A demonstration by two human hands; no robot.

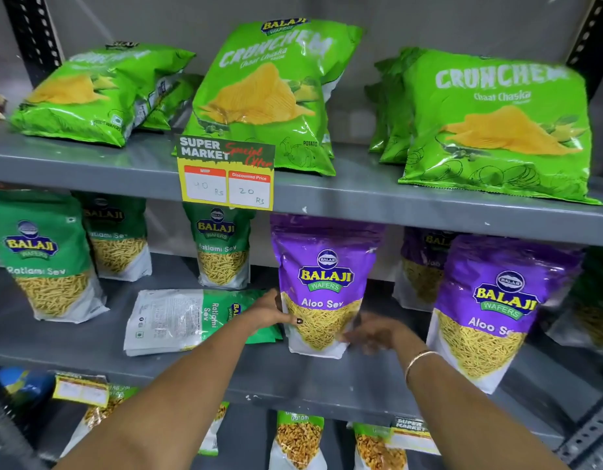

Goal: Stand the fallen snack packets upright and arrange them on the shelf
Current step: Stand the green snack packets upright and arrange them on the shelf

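On the middle shelf point(90, 347), the purple Aloo Sev packet point(322, 286) stands up straight near the front edge. The left hand point(271, 312) holds its left side, with the thumb on the front. The right hand point(378, 334) is by its lower right corner, but it is blurry, so I cannot tell if it grips the packet or just hovers next to it.

Just left of that packet, 1 green Ratlami Sev packet point(191, 320) lies flat on its back. This one is not fixed yet. It looks like the next job.

3 more green Ratlami Sev packets and 2 more purple ones stand up on the same shelf. On the top shelf, the left chips bag point(93, 93) leans far back and may need help too. So the work looks partly done.
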